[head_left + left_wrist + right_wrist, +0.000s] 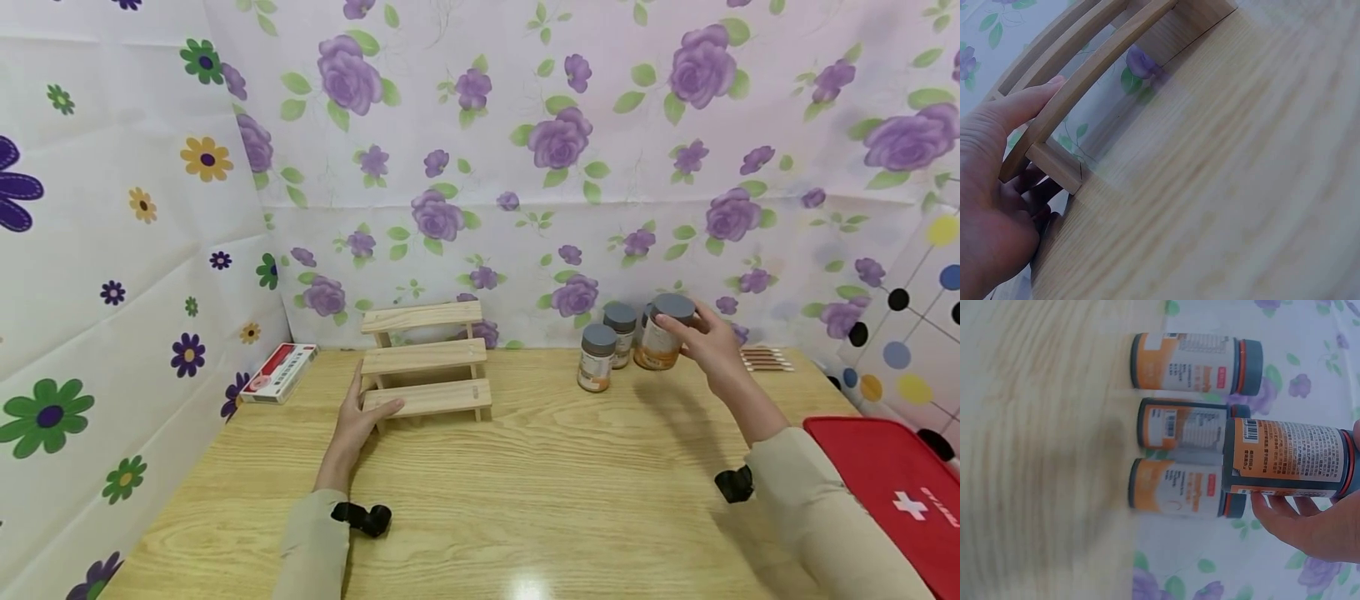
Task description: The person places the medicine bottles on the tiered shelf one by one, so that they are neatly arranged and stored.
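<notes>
A three-step wooden rack (425,357) stands on the table, seen from its end in the left wrist view. At its left end my left hand (354,423) grips it, thumb over the lowest step (1094,75) and fingers behind. My right hand (708,346) holds a grey-lidded supplement bottle (1288,456) with an orange and white label, raised off the table. Similar bottles stand close by: one in front (596,360), one behind it (621,321), and a third bottle (1175,487), mostly hidden by the held one in the head view.
A red and white box (280,373) lies at the table's back left. Several thin brown-and-white sticks (765,359) lie at the back right. A red pouch with a white cross (885,475) is at the right edge. Flowered cloth (480,167) hangs behind the table.
</notes>
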The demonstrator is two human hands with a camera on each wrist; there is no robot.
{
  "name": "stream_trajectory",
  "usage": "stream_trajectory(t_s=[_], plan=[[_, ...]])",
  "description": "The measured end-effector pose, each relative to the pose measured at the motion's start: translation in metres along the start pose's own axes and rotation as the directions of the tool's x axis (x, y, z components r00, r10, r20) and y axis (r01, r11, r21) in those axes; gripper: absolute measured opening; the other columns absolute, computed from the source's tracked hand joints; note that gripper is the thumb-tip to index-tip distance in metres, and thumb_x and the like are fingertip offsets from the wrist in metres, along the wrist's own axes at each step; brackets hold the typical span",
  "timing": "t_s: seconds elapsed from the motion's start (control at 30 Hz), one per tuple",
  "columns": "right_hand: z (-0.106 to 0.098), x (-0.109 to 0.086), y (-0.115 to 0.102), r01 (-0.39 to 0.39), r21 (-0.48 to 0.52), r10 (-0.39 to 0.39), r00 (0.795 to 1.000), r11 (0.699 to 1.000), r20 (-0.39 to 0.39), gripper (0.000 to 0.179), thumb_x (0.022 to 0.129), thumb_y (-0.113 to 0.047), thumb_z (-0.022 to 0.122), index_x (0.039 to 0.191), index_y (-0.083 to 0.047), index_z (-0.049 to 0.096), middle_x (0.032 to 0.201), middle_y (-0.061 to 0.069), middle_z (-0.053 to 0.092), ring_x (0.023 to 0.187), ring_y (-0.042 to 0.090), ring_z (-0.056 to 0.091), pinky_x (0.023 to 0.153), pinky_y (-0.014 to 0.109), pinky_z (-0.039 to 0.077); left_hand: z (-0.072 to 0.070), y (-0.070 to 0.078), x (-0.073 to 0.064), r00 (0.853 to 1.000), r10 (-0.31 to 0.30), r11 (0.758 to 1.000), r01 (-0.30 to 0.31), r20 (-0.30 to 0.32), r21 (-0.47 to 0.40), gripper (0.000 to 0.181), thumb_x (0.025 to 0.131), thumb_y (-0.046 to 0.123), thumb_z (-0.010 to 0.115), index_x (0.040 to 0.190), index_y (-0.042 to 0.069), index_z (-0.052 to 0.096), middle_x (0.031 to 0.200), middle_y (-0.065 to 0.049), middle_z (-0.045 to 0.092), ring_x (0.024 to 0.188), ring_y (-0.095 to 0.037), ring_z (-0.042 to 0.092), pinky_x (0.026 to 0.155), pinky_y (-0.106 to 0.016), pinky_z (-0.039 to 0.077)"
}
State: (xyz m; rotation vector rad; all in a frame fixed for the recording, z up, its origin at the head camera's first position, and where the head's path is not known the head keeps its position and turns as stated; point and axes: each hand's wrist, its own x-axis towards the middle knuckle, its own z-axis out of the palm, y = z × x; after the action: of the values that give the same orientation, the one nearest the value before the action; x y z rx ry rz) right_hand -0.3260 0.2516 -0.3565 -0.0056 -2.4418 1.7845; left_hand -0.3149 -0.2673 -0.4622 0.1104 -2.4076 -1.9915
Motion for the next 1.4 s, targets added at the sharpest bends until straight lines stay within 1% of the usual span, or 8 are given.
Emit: stream_trajectory(t_s=[0.1, 0.23, 0.43, 0.67, 0.8, 1.07, 1.2, 1.4], plan=[[0.003, 0.002, -0.007, 0.020, 0.000, -0.020, 1.000, 1.000, 0.014, 0.089, 0.093, -0.051, 0.059, 0.159, -0.017, 0.011, 0.159, 0.024, 0.025, 0.145, 0.041, 0.028, 0.112, 0.060, 0.034, 0.000, 0.000, 0.001, 1.000, 0.010, 1.000, -0.010, -0.002, -0.001, 0.107, 0.085, 0.029, 0.077, 0.156, 0.043, -0.003, 0.165, -0.017, 0.009, 0.150, -0.038, 0.020, 0.120, -0.057, 0.022], [0.008, 0.003, -0.020, 0.018, -0.011, -0.018, 1.000, 1.000, 0.023, 0.092, 0.091, -0.054, 0.060, 0.159, -0.019, 0.008, 0.160, 0.021, 0.024, 0.146, 0.038, 0.029, 0.113, 0.057, 0.035, 0.000, 0.000, 0.001, 1.000, 0.022, 1.000, -0.022, 0.001, 0.007, 0.107, 0.085, 0.029, 0.077, 0.155, 0.045, -0.003, 0.166, -0.010, 0.000, 0.152, -0.036, 0.012, 0.120, -0.059, 0.020], [0.016, 0.005, -0.049, 0.049, -0.017, -0.048, 0.999, 0.999, 0.025, 0.089, 0.091, -0.056, 0.058, 0.159, -0.020, 0.013, 0.159, 0.020, 0.028, 0.143, 0.037, 0.035, 0.109, 0.051, 0.041, 0.002, 0.000, 0.001, 1.000, 0.029, 1.000, -0.029, -0.006, 0.001, 0.106, 0.085, 0.028, 0.077, 0.155, 0.045, -0.001, 0.166, -0.010, 0.002, 0.153, -0.035, 0.011, 0.121, -0.059, 0.019], [0.031, 0.012, -0.082, 0.103, 0.031, -0.104, 0.993, 0.994, 0.057, 0.085, 0.091, -0.051, 0.062, 0.158, -0.024, 0.018, 0.158, 0.017, 0.031, 0.145, 0.034, 0.032, 0.114, 0.053, 0.035, 0.003, -0.001, -0.002, 1.000, 0.003, 1.000, -0.003, -0.005, -0.008, 0.107, 0.084, 0.027, 0.078, 0.155, 0.045, -0.001, 0.164, -0.017, 0.013, 0.152, -0.036, 0.015, 0.121, -0.058, 0.019], [0.051, 0.018, -0.097, 0.119, 0.067, -0.124, 0.989, 0.991, 0.083, 0.078, 0.092, -0.046, 0.063, 0.157, -0.025, 0.024, 0.156, 0.017, 0.036, 0.143, 0.033, 0.035, 0.114, 0.054, 0.036, -0.001, 0.002, -0.001, 1.000, 0.009, 1.000, -0.009, -0.006, 0.001, 0.106, 0.085, 0.028, 0.077, 0.154, 0.048, -0.001, 0.164, -0.015, 0.013, 0.152, -0.035, 0.013, 0.122, -0.058, 0.016], [0.104, 0.023, -0.120, 0.127, 0.231, -0.157, 0.981, 0.965, 0.116, 0.070, 0.095, -0.036, 0.062, 0.155, -0.021, 0.030, 0.155, 0.016, 0.037, 0.143, 0.031, 0.037, 0.115, 0.052, 0.036, -0.004, 0.001, 0.000, 1.000, 0.021, 1.000, -0.021, 0.011, 0.004, 0.107, 0.085, 0.028, 0.077, 0.153, 0.049, -0.002, 0.164, -0.015, 0.015, 0.152, -0.034, 0.013, 0.122, -0.057, 0.015], [0.132, 0.025, -0.129, 0.139, 0.265, -0.179, 0.975, 0.954, 0.133, 0.067, 0.095, -0.032, 0.063, 0.153, -0.020, 0.033, 0.153, 0.014, 0.040, 0.142, 0.030, 0.039, 0.112, 0.053, 0.039, -0.003, -0.001, -0.003, 0.999, 0.030, 1.000, -0.030, 0.019, 0.001, 0.105, 0.086, 0.027, 0.076, 0.153, 0.050, -0.002, 0.163, -0.015, 0.018, 0.152, -0.035, 0.013, 0.122, -0.057, 0.015], [0.172, 0.032, -0.140, 0.117, 0.287, -0.164, 0.976, 0.951, 0.147, 0.066, 0.093, -0.033, 0.066, 0.151, -0.022, 0.037, 0.150, 0.013, 0.045, 0.139, 0.029, 0.044, 0.110, 0.051, 0.042, -0.001, -0.002, -0.003, 0.999, 0.043, 0.999, -0.043, 0.028, -0.005, 0.104, 0.087, 0.028, 0.075, 0.154, 0.048, -0.002, 0.164, -0.015, 0.014, 0.153, -0.034, 0.012, 0.121, -0.058, 0.019]])
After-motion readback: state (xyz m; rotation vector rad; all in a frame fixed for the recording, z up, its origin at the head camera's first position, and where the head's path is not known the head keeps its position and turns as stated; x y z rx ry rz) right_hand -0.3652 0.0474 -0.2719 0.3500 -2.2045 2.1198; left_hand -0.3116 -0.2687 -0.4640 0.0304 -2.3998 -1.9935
